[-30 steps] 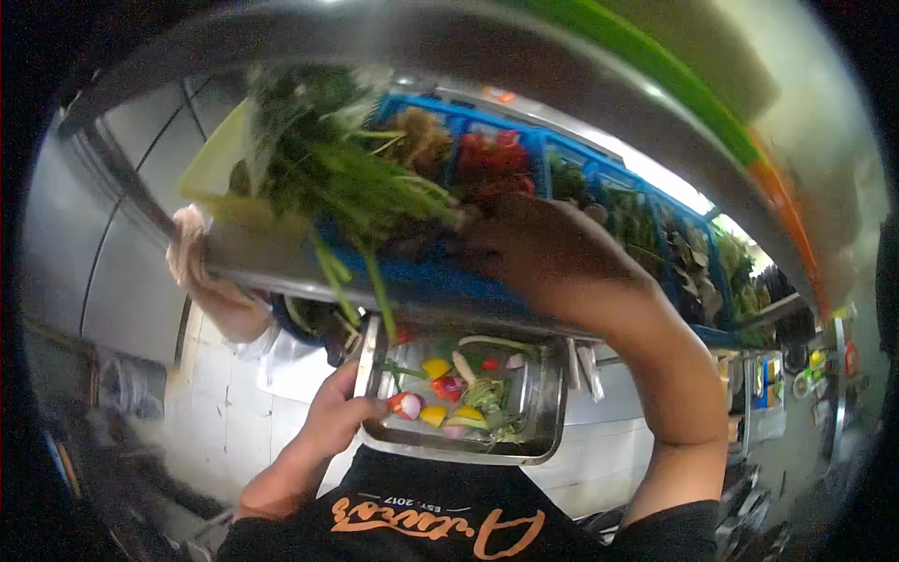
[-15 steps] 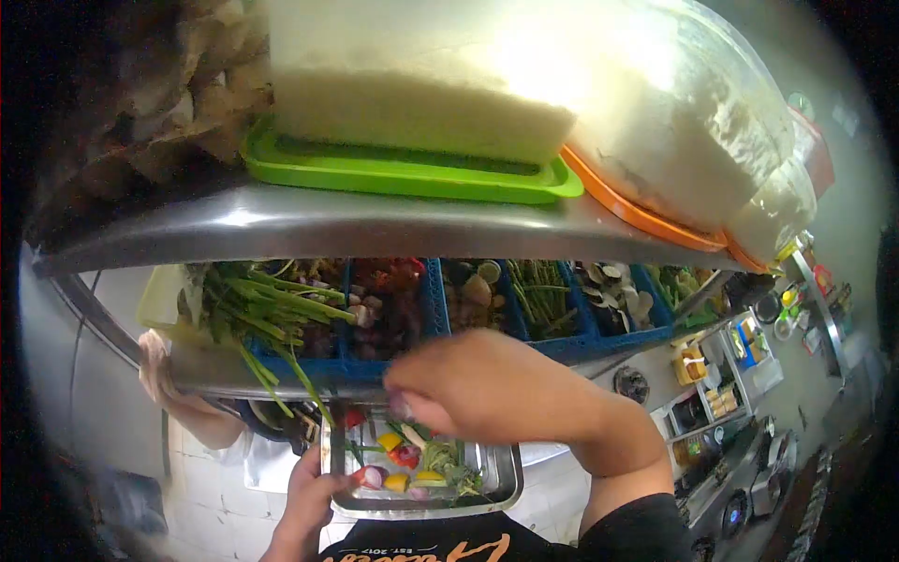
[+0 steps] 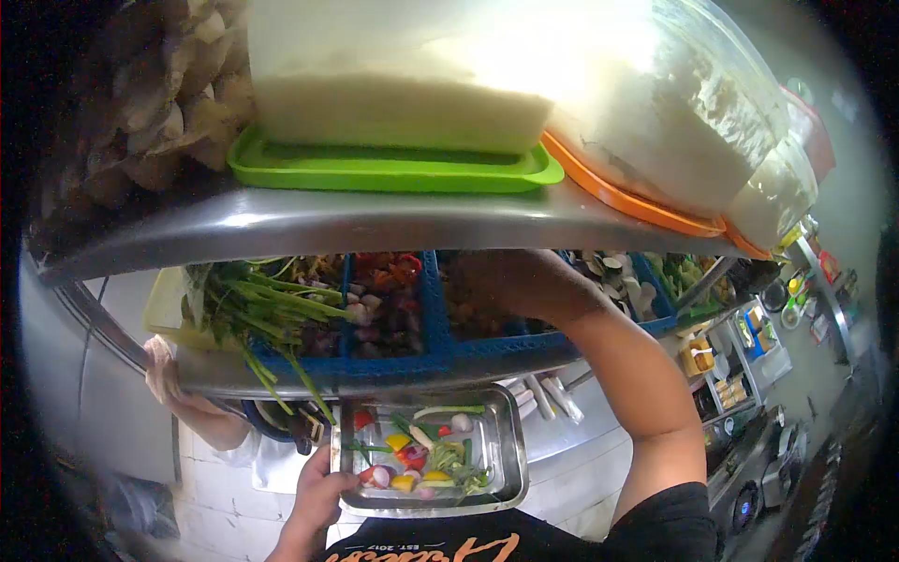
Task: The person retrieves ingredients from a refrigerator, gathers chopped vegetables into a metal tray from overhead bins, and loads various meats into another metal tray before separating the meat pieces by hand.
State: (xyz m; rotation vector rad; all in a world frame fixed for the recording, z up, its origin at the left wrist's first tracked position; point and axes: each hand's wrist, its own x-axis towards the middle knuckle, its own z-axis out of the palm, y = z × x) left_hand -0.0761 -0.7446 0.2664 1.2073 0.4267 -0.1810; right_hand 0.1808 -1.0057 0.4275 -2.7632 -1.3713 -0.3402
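My left hand (image 3: 323, 495) grips the left rim of a shallow metal tray (image 3: 515, 473), its thumb over the edge. In the tray lie shallots (image 3: 378, 476), yellow pieces (image 3: 398, 441), red pieces (image 3: 363, 419) and green stalks (image 3: 449, 409). My right hand (image 3: 510, 279) reaches under the shelf into a blue crate (image 3: 468, 350). Its fingers are in shadow, so what they touch is unclear. To the left of it are compartments with shallots (image 3: 389, 323) and red chillies (image 3: 398, 270). Long green stems (image 3: 290, 314) hang over the crate's front at the far left.
A metal shelf (image 3: 356, 220) overhangs the crates, bearing tubs with a green lid (image 3: 393, 173) and an orange lid (image 3: 637, 201), plus stacked egg trays (image 3: 169, 112). Another person's hand (image 3: 164, 365) rests at the left edge. Stoves (image 3: 777, 482) stand at right.
My right hand has moved from above the tray up and away, into the crate under the shelf. A shallot now lies at the tray's upper right. My left hand still holds the rim.
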